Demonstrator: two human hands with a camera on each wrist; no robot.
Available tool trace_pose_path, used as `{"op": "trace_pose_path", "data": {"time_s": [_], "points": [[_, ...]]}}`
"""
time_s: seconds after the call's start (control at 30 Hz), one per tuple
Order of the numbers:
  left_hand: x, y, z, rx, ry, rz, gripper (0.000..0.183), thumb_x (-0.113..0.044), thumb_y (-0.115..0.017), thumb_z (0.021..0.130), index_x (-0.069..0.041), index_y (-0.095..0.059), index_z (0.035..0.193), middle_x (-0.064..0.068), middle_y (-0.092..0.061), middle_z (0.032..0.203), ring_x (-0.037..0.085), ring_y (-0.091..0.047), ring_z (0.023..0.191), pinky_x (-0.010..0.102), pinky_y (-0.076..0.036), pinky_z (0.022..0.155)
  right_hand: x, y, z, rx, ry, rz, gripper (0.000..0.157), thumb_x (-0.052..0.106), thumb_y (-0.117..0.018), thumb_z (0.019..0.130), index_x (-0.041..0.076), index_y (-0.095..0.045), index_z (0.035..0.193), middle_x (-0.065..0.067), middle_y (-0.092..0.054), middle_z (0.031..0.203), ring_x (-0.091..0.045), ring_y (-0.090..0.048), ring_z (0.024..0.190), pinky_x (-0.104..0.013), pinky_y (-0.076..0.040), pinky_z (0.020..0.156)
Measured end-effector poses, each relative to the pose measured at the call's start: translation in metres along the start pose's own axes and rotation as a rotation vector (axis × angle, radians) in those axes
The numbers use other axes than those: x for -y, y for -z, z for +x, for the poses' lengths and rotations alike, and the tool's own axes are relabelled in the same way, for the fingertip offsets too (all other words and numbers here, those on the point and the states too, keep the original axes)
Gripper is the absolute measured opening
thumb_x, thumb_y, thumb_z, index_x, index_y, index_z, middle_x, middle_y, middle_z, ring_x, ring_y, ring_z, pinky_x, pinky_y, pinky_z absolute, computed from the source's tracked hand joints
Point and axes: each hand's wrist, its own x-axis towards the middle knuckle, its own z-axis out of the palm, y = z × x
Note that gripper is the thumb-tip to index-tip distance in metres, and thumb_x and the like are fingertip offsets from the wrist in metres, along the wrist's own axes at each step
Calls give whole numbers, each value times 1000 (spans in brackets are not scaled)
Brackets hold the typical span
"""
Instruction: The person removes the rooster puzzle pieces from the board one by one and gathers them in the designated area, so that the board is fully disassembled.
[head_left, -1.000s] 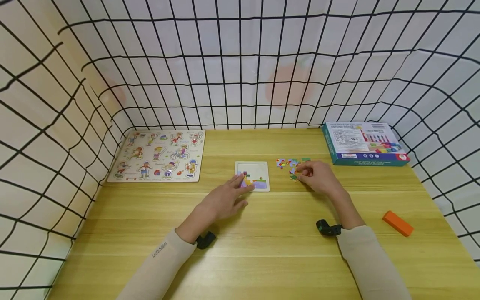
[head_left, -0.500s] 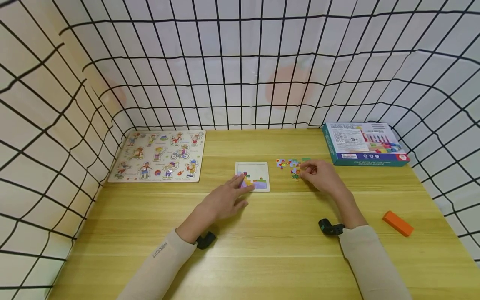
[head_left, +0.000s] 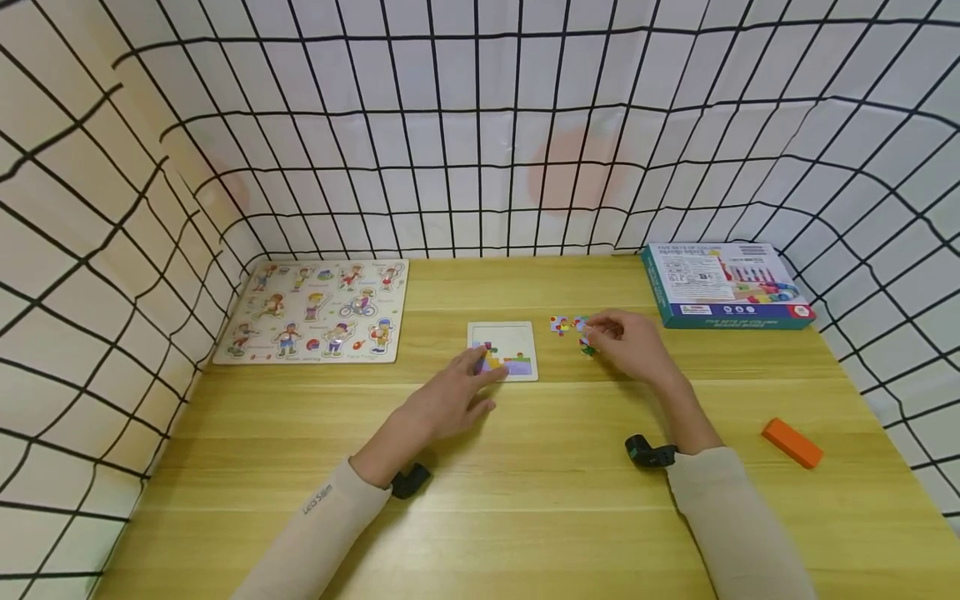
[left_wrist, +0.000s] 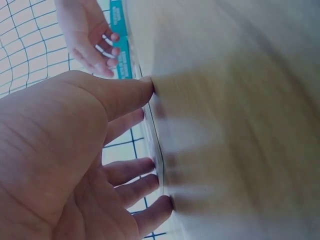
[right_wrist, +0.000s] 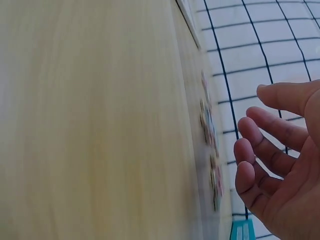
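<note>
In the head view, my left hand (head_left: 446,400) rests its fingertips on the lower left of a small white puzzle tray (head_left: 513,337). Joined purple and yellow jigsaw pieces (head_left: 519,368) line the tray's lower part; my fingers hide some of them. Just right of the tray lie several loose jigsaw pieces (head_left: 560,326). My right hand (head_left: 637,346) hovers over them, partly covering the group. The right wrist view shows that hand (right_wrist: 280,150) with loosely bent fingers and nothing between thumb and fingertips, close over the pieces (right_wrist: 208,125).
A wooden picture board of children playing sports (head_left: 311,312) lies at the back left. At the back right is a teal-edged box (head_left: 731,287). An orange block (head_left: 792,442) sits on the right. Black wire mesh (head_left: 480,133) encloses the table's back and sides.
My right hand shifts slightly right off the lower loose pieces, then back left and over the upper ones, covering more of them. My left hand stays on the tray.
</note>
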Motion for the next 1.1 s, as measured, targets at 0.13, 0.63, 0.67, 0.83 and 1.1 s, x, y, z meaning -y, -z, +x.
{"op": "trace_pose_path", "data": {"time_s": [0.13,0.63,0.67,0.83,1.1], "points": [[3,-2,-2,-19,-7,-2,58,-32,-60,105,-27,-42,160,20,-24,169,38,-30,155,50,-32,125,13,-12,4,9,-15,35,29,25,-66,102,4,-71,121,-13,-71,104,-25,-61,92,-32,-50,78],[3,-1,-19,21,-57,141,61,-40,-55,106,-17,-40,160,9,-29,170,32,-31,156,52,-33,125,50,-59,20,67,55,133,30,25,-68,100,5,-71,123,-11,-71,108,-25,-66,99,-41,-55,90],[3,0,-20,26,-53,145,61,-40,-55,106,-18,-39,160,8,-29,170,31,-31,156,52,-33,124,52,-61,21,74,61,135,30,25,-68,100,5,-71,123,-11,-72,108,-25,-66,100,-42,-56,91],[2,1,-20,42,-50,145,60,-40,-55,107,-18,-40,160,7,-31,169,29,-32,156,50,-34,125,59,-72,23,104,78,133,32,23,-68,100,4,-70,125,-11,-73,111,-25,-68,100,-42,-58,91],[1,5,-19,43,-56,123,59,-39,-56,106,-16,-43,159,9,-34,168,30,-33,155,54,-36,123,67,-83,27,131,76,148,31,22,-69,99,4,-71,125,-11,-74,110,-25,-68,100,-42,-58,90]]}}
